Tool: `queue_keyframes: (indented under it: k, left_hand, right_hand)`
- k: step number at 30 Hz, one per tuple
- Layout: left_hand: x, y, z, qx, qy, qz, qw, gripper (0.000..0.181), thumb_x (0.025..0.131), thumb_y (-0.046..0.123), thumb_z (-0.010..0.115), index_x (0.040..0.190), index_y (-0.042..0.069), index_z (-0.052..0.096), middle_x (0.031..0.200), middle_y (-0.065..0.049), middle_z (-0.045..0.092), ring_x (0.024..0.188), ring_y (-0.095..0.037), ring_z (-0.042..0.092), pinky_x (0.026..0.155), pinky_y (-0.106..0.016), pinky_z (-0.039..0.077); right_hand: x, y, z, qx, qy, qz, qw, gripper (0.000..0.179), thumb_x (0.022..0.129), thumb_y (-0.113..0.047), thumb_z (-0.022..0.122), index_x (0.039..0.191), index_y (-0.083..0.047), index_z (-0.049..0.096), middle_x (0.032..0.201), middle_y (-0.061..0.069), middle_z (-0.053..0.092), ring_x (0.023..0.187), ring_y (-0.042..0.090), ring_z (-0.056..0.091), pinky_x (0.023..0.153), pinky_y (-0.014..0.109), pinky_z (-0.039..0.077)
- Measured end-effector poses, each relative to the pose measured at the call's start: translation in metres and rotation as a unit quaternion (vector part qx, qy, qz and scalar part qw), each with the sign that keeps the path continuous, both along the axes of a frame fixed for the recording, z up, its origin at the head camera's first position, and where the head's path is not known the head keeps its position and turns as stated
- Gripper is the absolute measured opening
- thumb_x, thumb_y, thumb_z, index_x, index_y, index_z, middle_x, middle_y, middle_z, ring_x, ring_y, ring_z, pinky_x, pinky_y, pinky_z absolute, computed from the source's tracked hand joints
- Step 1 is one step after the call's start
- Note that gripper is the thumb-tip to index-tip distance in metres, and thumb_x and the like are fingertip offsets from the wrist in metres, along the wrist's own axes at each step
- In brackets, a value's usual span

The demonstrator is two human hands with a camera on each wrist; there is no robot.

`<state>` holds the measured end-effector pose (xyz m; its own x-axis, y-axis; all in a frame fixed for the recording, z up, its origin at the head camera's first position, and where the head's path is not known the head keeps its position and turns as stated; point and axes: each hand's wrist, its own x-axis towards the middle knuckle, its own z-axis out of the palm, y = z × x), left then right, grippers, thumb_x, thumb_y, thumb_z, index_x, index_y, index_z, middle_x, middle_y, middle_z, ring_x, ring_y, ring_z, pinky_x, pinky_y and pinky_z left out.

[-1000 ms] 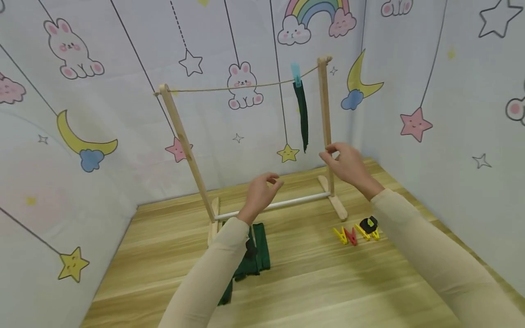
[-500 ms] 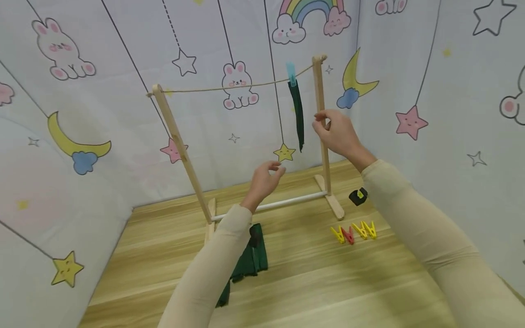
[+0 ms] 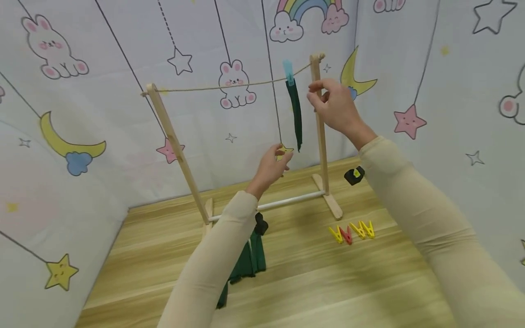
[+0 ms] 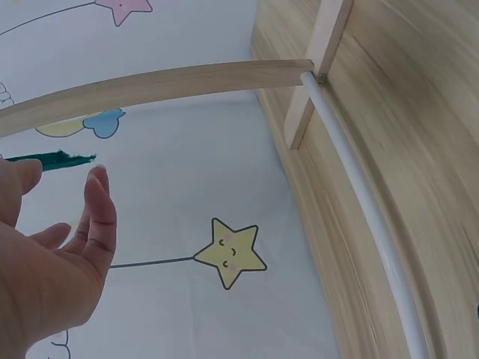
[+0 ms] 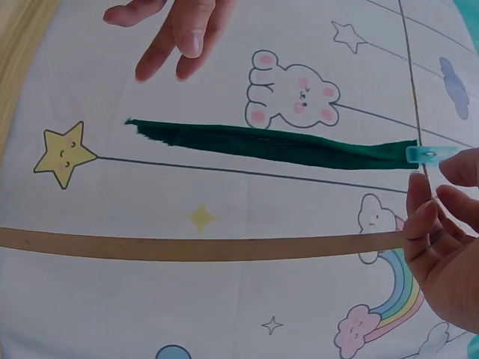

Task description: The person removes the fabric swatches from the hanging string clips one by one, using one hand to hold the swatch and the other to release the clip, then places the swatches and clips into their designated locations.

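Observation:
A dark green strip of cloth (image 3: 295, 114) hangs from the cord (image 3: 213, 88) of a wooden rack, held there by a light blue clothespin (image 3: 289, 73). My right hand (image 3: 334, 107) is raised beside the right post, its fingers loosely bent and apart with nothing between them. From the right wrist, the thumb and fingers of that hand (image 5: 449, 239) overlap the area around the clothespin (image 5: 428, 154). Lower down, my left hand (image 3: 271, 167) is near the strip's bottom end, empty, fingers loosely curved. The left wrist view shows the strip's frayed end (image 4: 67, 159) just beyond the fingertips.
On the wooden tabletop (image 3: 299, 291), yellow and red clothespins (image 3: 346, 234) lie in a row at the right. More green cloth (image 3: 244, 264) lies at the left, partly behind my left sleeve. A white bar (image 3: 291, 200) joins the rack's feet. Printed fabric walls surround the table.
My right hand has risen along the right post toward the height of the clothespin. My left hand has moved up and slightly right toward the strip's lower end.

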<state>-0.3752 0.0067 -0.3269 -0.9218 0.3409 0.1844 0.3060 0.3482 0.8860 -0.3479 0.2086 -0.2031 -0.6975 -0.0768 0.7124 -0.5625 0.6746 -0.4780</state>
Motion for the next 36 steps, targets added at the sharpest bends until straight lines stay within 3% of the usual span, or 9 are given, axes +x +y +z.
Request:
queue_keyframes:
  k: [5, 12, 14, 19, 25, 28, 33, 36]
  left_hand:
    - [-0.004, 0.013, 0.011, 0.051, -0.009, -0.006, 0.9987, 0.063, 0.104, 0.037, 0.054, 0.154, 0.007, 0.031, 0.144, -0.012, 0.05, 0.099, -0.031, 0.068, 0.079, -0.049, 0.055]
    - [-0.004, 0.031, 0.028, 0.067, -0.01, -0.012, 0.9976, 0.067, 0.103, 0.028, 0.057, 0.158, 0.009, 0.022, 0.149, -0.012, 0.047, 0.094, -0.026, 0.07, 0.064, -0.03, 0.054]
    - [-0.002, 0.035, 0.031, 0.077, -0.012, -0.016, 0.9968, 0.072, 0.102, 0.025, 0.06, 0.159, 0.011, 0.019, 0.151, -0.01, 0.045, 0.094, -0.025, 0.07, 0.065, -0.031, 0.055]
    - [-0.007, 0.037, 0.042, 0.093, -0.007, -0.016, 0.9955, 0.073, 0.102, 0.015, 0.059, 0.16, 0.015, 0.014, 0.156, -0.005, 0.04, 0.097, -0.027, 0.069, 0.067, -0.034, 0.055]
    - [-0.014, 0.041, 0.059, 0.124, 0.0, -0.024, 0.992, 0.069, 0.102, 0.002, 0.055, 0.159, 0.015, 0.018, 0.158, -0.007, 0.036, 0.096, -0.028, 0.067, 0.061, -0.03, 0.05]
    - [-0.018, 0.044, 0.066, 0.151, -0.015, -0.025, 0.9881, 0.068, 0.102, 0.001, 0.054, 0.159, 0.015, 0.02, 0.158, -0.009, 0.036, 0.096, -0.026, 0.068, 0.064, -0.029, 0.051]
    - [-0.021, 0.048, 0.073, 0.193, -0.044, -0.027, 0.9798, 0.062, 0.105, 0.005, 0.051, 0.159, 0.015, 0.023, 0.151, -0.012, 0.045, 0.092, -0.021, 0.068, 0.078, -0.037, 0.056]
    - [-0.02, 0.051, 0.074, 0.215, -0.049, -0.032, 0.9749, 0.054, 0.106, 0.008, 0.048, 0.156, 0.012, 0.028, 0.14, -0.013, 0.056, 0.089, -0.02, 0.068, 0.08, -0.039, 0.056]
  right_hand:
    - [-0.003, -0.002, 0.02, 0.007, 0.016, -0.005, 0.9998, 0.031, 0.103, -0.02, 0.055, 0.126, 0.0, 0.063, 0.12, 0.014, 0.062, 0.073, 0.017, 0.055, 0.063, 0.022, 0.043]
    - [-0.011, 0.0, 0.039, -0.001, 0.031, -0.002, 0.9995, 0.033, 0.103, -0.02, 0.055, 0.131, -0.002, 0.06, 0.123, 0.011, 0.06, 0.073, 0.011, 0.059, 0.067, 0.019, 0.047]
    - [-0.012, 0.0, 0.042, -0.003, 0.026, -0.003, 0.9996, 0.035, 0.103, -0.021, 0.055, 0.133, -0.002, 0.059, 0.122, 0.012, 0.059, 0.076, 0.013, 0.06, 0.068, 0.02, 0.046]
    - [-0.017, -0.006, 0.045, 0.005, -0.004, 0.012, 0.9999, 0.039, 0.104, -0.022, 0.055, 0.139, -0.005, 0.055, 0.118, 0.014, 0.057, 0.074, 0.013, 0.061, 0.065, 0.023, 0.043]
    - [-0.025, -0.014, 0.05, 0.014, -0.037, 0.034, 0.9986, 0.038, 0.107, -0.016, 0.047, 0.143, -0.003, 0.05, 0.14, 0.009, 0.054, 0.072, 0.015, 0.061, 0.065, 0.022, 0.043]
    - [-0.026, -0.017, 0.054, 0.006, -0.059, 0.037, 0.9975, 0.039, 0.108, -0.017, 0.044, 0.145, -0.004, 0.046, 0.143, 0.009, 0.054, 0.072, 0.016, 0.062, 0.065, 0.021, 0.045]
    - [-0.028, -0.022, 0.056, -0.014, -0.097, 0.049, 0.994, 0.043, 0.108, -0.021, 0.044, 0.149, -0.006, 0.041, 0.146, 0.008, 0.052, 0.071, 0.019, 0.062, 0.061, 0.022, 0.046]
    - [-0.029, -0.024, 0.056, -0.023, -0.109, 0.058, 0.9921, 0.046, 0.108, -0.023, 0.046, 0.151, -0.007, 0.039, 0.147, 0.008, 0.05, 0.076, 0.023, 0.063, 0.063, 0.023, 0.046]
